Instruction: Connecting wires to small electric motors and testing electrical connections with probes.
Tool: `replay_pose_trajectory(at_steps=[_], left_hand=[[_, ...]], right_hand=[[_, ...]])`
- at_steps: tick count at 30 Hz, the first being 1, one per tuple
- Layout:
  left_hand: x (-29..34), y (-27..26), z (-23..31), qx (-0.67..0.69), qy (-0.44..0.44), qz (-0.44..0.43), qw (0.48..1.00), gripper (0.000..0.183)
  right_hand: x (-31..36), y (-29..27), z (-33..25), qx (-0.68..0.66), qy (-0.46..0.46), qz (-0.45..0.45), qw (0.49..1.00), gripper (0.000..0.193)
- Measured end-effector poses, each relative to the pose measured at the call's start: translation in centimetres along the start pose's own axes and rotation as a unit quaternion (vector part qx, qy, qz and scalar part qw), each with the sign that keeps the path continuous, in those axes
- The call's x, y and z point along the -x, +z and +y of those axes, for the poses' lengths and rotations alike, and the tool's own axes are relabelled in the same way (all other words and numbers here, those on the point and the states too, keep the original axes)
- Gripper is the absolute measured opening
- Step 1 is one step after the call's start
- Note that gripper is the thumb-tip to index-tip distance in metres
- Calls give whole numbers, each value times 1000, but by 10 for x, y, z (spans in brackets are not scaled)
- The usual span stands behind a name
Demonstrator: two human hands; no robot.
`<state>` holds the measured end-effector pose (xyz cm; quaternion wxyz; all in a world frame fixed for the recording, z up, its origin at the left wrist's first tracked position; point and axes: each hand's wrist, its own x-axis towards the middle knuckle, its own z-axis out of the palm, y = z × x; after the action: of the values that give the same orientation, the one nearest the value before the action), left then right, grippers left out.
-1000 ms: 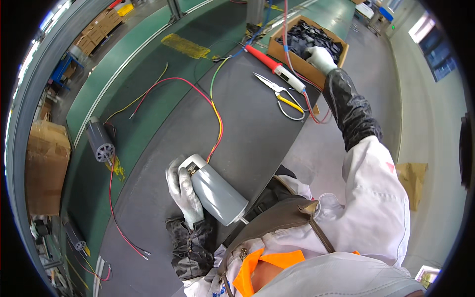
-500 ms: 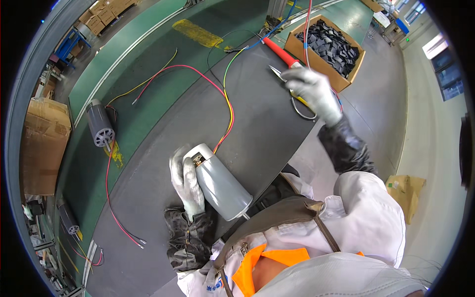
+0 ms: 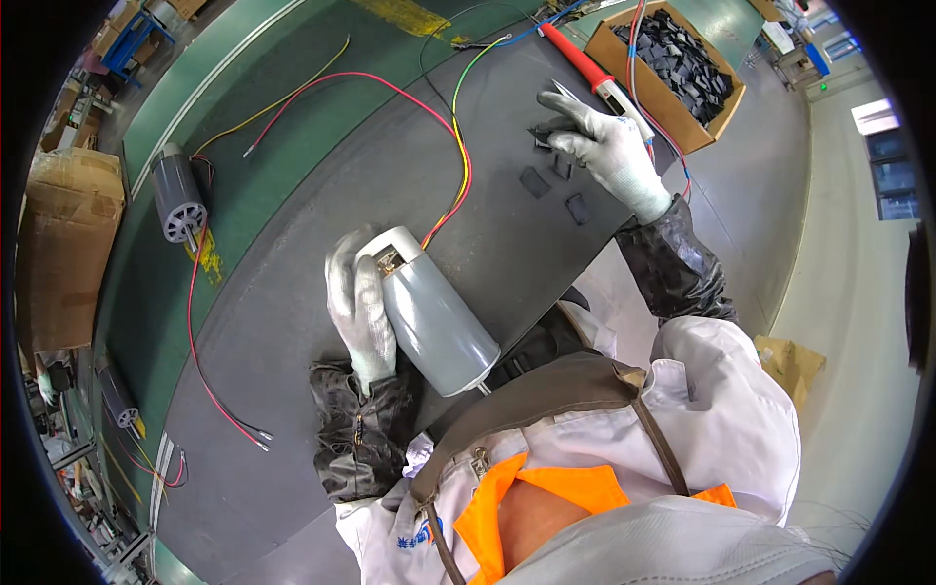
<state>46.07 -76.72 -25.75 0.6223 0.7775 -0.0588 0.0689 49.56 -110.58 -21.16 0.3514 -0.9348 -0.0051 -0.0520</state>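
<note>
A grey cylindrical motor [image 3: 436,317] lies tilted before me, its pale end cap up and left, its shaft pointing toward my body. My left hand [image 3: 360,302], in a whitish glove, is closed around the cap end. Red, yellow and black wires [image 3: 462,161] run out of that end across the table. My gloved right hand [image 3: 614,156] is low over the table, a small dark piece showing at its thumb and index fingertips. Loose flat black pieces [image 3: 534,182] lie just below it. Scissors are mostly hidden under this hand, beside a red-handled pen-shaped tool [image 3: 577,58].
A cardboard box [image 3: 717,127] full of black pieces stands at the far right. Another grey motor [image 3: 178,200] with wires rests on the green surface at left, and a further motor [image 3: 119,395] lies nearer. A large carton [image 3: 73,253] stands at the left edge.
Loose black pieces now show on the table beneath my right hand, which has shifted slightly left and covers the scissors. My left hand still holds the motor. The whole view has shifted a little.
</note>
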Motion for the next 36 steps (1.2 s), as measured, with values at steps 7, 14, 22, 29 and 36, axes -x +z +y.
replay_pose_trajectory(at_steps=[7,14,22,29,36], left_hand=[[-4,0,6,8,-9,-11,1000,38],[-4,2,2,19,-30,8,999,38],[-2,12,-1,148,-59,32,987,43],[1,4,-1,138,-43,22,989,40],[1,1,1,128,9,-9,992,37]], right_hand=[[7,-5,7,-44,10,10,999,40],[19,-11,-56,-331,104,-137,928,31],[21,58,-115,-478,121,-235,838,38],[17,85,-141,-459,90,-233,853,45],[1,83,-152,-378,70,-270,883,51]])
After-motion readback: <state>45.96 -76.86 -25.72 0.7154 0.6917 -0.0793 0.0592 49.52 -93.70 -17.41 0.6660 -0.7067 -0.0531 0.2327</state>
